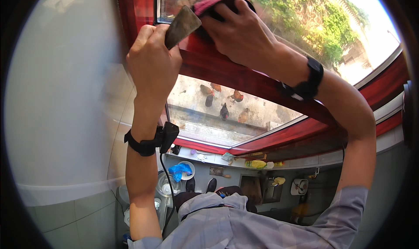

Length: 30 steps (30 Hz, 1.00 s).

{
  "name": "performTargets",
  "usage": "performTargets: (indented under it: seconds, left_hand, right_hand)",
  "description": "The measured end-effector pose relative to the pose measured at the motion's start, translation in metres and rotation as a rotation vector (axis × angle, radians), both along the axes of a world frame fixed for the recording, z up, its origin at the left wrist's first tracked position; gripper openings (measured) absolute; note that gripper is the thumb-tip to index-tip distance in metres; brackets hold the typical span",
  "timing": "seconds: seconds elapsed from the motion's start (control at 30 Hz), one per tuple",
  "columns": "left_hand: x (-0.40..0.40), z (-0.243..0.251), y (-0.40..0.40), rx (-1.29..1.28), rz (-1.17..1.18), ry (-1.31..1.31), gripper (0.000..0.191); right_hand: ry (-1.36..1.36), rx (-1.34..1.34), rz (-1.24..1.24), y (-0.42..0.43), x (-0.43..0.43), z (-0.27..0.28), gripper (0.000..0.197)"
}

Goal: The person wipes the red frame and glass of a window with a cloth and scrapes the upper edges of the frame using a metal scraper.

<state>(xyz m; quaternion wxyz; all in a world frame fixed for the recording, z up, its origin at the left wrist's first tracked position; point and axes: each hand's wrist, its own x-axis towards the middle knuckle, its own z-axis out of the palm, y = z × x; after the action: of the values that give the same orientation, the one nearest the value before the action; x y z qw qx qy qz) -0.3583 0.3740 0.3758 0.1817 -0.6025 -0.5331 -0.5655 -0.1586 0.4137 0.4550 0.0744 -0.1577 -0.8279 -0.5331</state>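
My left hand (153,54) is raised before the red window frame (226,67), its fingers closed around a flat, dull grey scraper-like blade (183,26). The blade's handle is hidden in the fist. Beside it, up at the window glass (288,16), my right hand (234,30) grips a pink and black pad (212,5). Fingers cover much of this pad, so its exact kind is unclear. The blade's tip comes close to the pad; whether they touch I cannot tell. Black straps circle both wrists, and a cable (168,180) runs down from the left one.
My shoes (211,185) stand on the grey counter, near a cleaver (216,171), a glass bowl (163,183) and a white bowl (188,177) with a blue plastic bag (178,170). A yellow bottle (256,164) lies along the sill. A sink (272,193) is at right. Chickens (224,111) are outside.
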Motion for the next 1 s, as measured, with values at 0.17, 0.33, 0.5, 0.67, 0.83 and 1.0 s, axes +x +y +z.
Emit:
performTargets:
  seconds: [0.17,0.33,0.5,0.67,0.83,1.0]
  left_hand:
    - [-0.016,-0.005,0.0,-0.016,-0.058,-0.053,0.012]
    - [-0.008,-0.013,0.008,0.01,-0.131,-0.105,0.012]
    - [-0.02,-0.023,0.006,0.067,-0.102,-0.229,0.021]
    - [-0.021,-0.021,-0.004,-0.017,-0.16,-0.313,0.018]
    - [-0.016,-0.027,0.0,-0.019,-0.22,-0.393,0.014]
    - [-0.021,-0.036,0.011,0.063,-0.268,-0.447,0.019]
  right_hand:
    - [0.013,-0.063,-0.042,-0.021,0.047,0.001,0.018]
    - [0.054,-0.007,-0.006,-0.01,0.029,-0.002,0.02]
    - [-0.101,-0.112,-0.183,-0.02,-0.019,0.014,0.03]
    - [-0.127,0.092,-0.13,-0.028,0.073,0.003,0.023]
    - [-0.024,0.043,-0.176,-0.037,0.072,-0.004,0.02]
    - [0.096,-0.111,-0.104,-0.014,-0.018,0.002,0.038]
